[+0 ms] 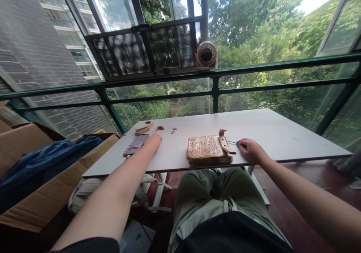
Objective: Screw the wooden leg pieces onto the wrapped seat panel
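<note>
On the white table, my left hand (pixel 153 143) reaches forward beside the phone (pixel 138 144). Just beyond its fingers lies a small curved wooden piece (pixel 160 128); whether they touch it I cannot tell, as the fingers are mostly hidden. My right hand (pixel 251 150) is closed around the dark handle of a screwdriver (pixel 232 142), its thin shaft pointing left. The tip is close to a light wooden bracket (pixel 223 143) with holes and a hooked top, leaning on the right end of a plastic-wrapped brown block (pixel 205 147).
Another curved wooden piece (pixel 144 128) and small dark bits (pixel 173 130) lie on the table (pixel 259 128). A cardboard box (pixel 64 174) with blue cloth stands at the left. Past the table run a green railing (pixel 169 81) and windows; a round fan (pixel 207 55) sits there.
</note>
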Available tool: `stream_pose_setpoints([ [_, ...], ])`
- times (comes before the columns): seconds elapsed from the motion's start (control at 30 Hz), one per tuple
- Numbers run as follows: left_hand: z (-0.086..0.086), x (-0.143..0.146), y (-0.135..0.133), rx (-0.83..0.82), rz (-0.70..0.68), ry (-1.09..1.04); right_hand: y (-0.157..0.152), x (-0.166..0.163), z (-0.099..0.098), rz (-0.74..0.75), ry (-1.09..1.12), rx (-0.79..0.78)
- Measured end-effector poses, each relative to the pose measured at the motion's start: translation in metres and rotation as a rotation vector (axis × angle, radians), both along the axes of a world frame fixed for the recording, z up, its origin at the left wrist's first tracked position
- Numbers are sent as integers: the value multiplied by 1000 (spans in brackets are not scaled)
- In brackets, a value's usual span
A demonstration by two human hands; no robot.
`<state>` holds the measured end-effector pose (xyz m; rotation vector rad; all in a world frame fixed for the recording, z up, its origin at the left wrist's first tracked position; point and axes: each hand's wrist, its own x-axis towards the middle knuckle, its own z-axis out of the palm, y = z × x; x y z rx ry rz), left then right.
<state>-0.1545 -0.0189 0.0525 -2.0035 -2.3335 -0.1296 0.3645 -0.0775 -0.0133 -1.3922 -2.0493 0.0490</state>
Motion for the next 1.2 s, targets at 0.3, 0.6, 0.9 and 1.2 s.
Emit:
stream_pose_setpoints([
  [0.3,7,10,-19,130,-200,44,4,4,-5,4,-12,16],
  [0.6,0,26,-67,518,-342,-31,11,10,-14,12,-44,22],
  [0.9,-26,20,-80,604,-428,-51,13,12,-18,6,-120,15],
  [1.2,-42,-8,-54,385,-347,-97,11,11,-17,-8,-137,21],
])
